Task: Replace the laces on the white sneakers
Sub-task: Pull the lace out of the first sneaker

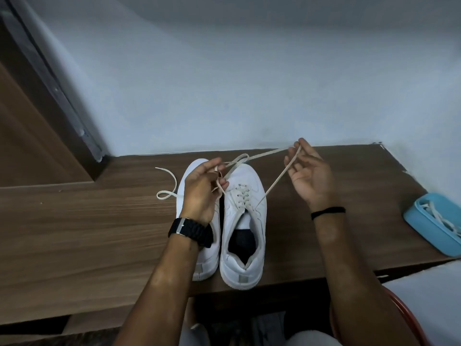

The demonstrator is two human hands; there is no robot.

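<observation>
Matt wood-grain table (99, 221), cloth laces (274, 181)

sneakers (245, 221) white | lace (274, 181) cream | table (87, 221) brown woodgrain | box (434, 226) lt blue | watch (190, 232) blk

Two white leather sneakers (243, 221) stood side by side on the brown wood-grain table (87, 221), toes toward the pale wall. The left hand (202, 191) pinched the cream flat lace (274, 181) above the shoes, while the right hand (309, 176) held its far stretch taut. A blue plastic tray (429, 226) of laces sat at the right edge.
</observation>
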